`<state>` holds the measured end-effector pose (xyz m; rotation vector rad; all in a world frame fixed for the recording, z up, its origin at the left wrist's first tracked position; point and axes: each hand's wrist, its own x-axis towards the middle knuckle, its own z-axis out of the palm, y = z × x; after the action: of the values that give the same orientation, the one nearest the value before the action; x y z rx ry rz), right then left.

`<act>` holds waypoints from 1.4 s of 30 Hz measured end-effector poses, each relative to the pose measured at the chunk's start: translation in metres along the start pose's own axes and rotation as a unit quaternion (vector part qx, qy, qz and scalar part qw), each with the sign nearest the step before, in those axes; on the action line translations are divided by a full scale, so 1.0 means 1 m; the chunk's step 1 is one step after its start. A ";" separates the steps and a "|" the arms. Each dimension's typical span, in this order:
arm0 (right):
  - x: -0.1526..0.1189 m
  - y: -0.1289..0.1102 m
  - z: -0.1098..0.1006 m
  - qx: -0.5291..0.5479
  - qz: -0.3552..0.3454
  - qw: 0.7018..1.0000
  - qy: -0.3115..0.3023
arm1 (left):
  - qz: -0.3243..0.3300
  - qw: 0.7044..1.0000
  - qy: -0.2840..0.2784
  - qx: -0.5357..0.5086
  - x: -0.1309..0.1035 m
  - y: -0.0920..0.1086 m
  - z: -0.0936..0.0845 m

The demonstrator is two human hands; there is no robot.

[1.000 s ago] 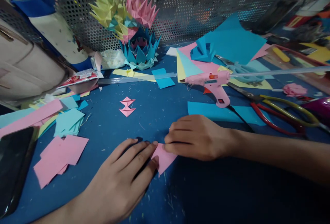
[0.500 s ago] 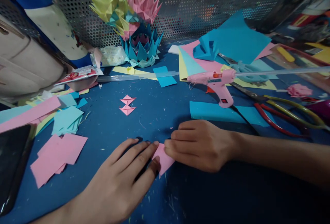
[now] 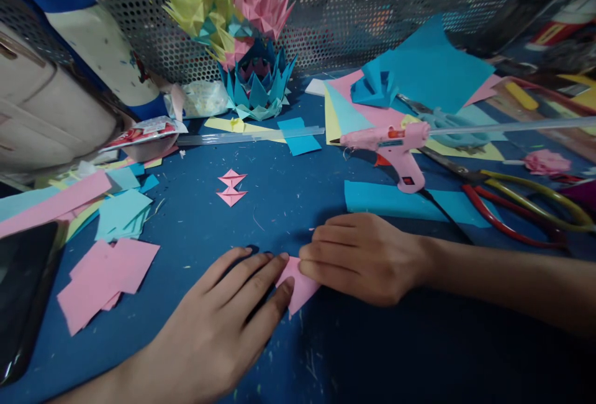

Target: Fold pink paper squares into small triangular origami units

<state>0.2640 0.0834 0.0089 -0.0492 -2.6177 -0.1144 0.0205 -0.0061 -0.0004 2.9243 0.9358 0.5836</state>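
Note:
A small piece of pink paper (image 3: 300, 292) with a slanted edge lies on the blue tabletop between my two hands. My left hand (image 3: 221, 320) rests on its left side, fingers stretched out and the thumb and index tips pressing the paper down. With its fingers curled together, my right hand (image 3: 365, 258) grips the paper's right corner, which it partly hides. Beyond them sit two small folded pink paper pieces (image 3: 231, 197), points facing each other. To the left is a loose stack of pink paper squares (image 3: 100, 286).
A pink glue gun (image 3: 395, 149) stands beyond my right hand, near red-and-yellow-handled scissors (image 3: 516, 205) and a blue paper strip (image 3: 372, 199). Folded paper flowers (image 3: 258, 90) are at the back. A phone (image 3: 28, 292) and light-blue squares (image 3: 121, 215) lie left.
The view has shifted very slightly. My hands keep nearly the same places on the pink paper, with the left thumb a touch further right over it.

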 end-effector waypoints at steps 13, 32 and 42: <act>0.000 -0.002 0.000 -0.009 -0.007 1.000 -0.024 | -0.004 1.000 -0.001 -0.012 -0.001 0.001 0.000; 0.004 0.013 -0.007 0.092 -0.008 0.986 -0.137 | -0.023 1.000 -0.005 -0.007 0.000 0.002 0.001; 0.004 0.006 -0.004 0.129 0.108 0.978 -0.127 | -0.028 0.999 -0.017 0.009 -0.003 0.002 0.001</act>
<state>0.2629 0.0895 0.0144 -0.2721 -2.8376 0.3277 0.0200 -0.0088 -0.0024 2.9027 1.0196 0.5251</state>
